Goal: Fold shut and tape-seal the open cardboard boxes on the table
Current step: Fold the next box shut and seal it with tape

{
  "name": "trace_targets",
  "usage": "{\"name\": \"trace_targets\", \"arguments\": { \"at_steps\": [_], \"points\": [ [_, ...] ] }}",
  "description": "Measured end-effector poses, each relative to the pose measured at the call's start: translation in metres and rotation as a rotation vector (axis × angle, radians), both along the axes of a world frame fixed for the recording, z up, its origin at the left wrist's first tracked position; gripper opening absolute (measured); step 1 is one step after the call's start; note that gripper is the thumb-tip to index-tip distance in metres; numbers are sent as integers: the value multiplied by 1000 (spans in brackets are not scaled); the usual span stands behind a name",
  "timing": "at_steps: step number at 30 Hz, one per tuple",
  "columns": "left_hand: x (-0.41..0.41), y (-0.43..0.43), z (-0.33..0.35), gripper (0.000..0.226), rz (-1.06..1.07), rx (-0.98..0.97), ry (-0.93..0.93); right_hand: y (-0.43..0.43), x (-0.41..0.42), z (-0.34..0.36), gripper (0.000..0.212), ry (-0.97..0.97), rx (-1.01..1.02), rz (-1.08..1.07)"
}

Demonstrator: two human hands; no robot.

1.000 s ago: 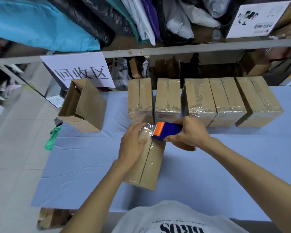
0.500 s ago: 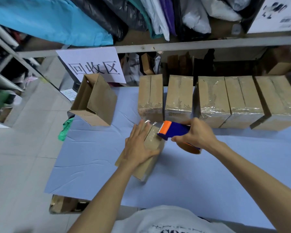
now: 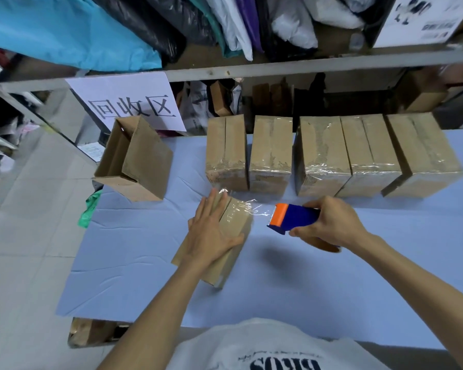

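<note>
Left hand (image 3: 211,236) lies flat on the near box (image 3: 234,228), fingers straight and spread, thumb over the right edge. It is pressing, not gripping. Judged purpose: pin the folded flaps and stop the box sliding while tape is drawn off. The near box rests on the bench (image 3: 332,289), askew to its front edge.

Right hand (image 3: 329,222) is wrapped round the tape dispenser (image 3: 294,218), just right of the near box and held clear of the cardboard, orange end toward it. A crinkled strand of clear tape (image 3: 254,208) runs from the box's far right corner to the dispenser, uncut as far as I can tell. Probably the end of a strip, with tear-off due.

Beyond the near box: five sealed boxes (image 3: 321,156) in a row, glossy with tape, apparently set aside as done. Beyond and to its left: one open box (image 3: 142,161) on its side, likely next. A paper sign (image 3: 129,105) hangs farther back on that side.

Risk: the slack tape may wrinkle or stick to itself.
</note>
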State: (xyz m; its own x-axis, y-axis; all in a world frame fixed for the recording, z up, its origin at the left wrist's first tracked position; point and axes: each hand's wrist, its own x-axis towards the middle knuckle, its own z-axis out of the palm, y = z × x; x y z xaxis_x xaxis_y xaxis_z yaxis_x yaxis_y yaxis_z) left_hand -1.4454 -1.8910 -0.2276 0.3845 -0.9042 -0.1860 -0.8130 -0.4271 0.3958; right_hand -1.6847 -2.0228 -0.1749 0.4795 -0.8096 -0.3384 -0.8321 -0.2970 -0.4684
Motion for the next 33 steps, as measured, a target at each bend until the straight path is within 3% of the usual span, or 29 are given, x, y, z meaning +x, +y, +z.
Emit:
{"name": "trace_targets", "arguments": {
  "at_steps": [10, 20, 22, 25, 30, 33],
  "points": [
    [-4, 1, -3, 110, 19, -47, 14, -3, 65, -4, 64, 240, -115, 121],
    [-8, -5, 1, 108, 79, -71, 75, 5, 110, 19, 39, 363, -269, 188],
    [-10, -2, 1, 108, 71, -69, 75, 8, 103, 7, 23, 452, -346, 231],
    [-14, 2, 0, 108, 42, -88, 53, 18, 71, -24, 21, 502, -327, 218],
    [-14, 0, -3, 107, 39, -58, 11, 29, 39, -59, 48, 398, -411, 99],
    [-14, 0, -4, 106, 32, -56, -9, 40, 30, -83, 63, 328, -353, 32]
  ]
}}
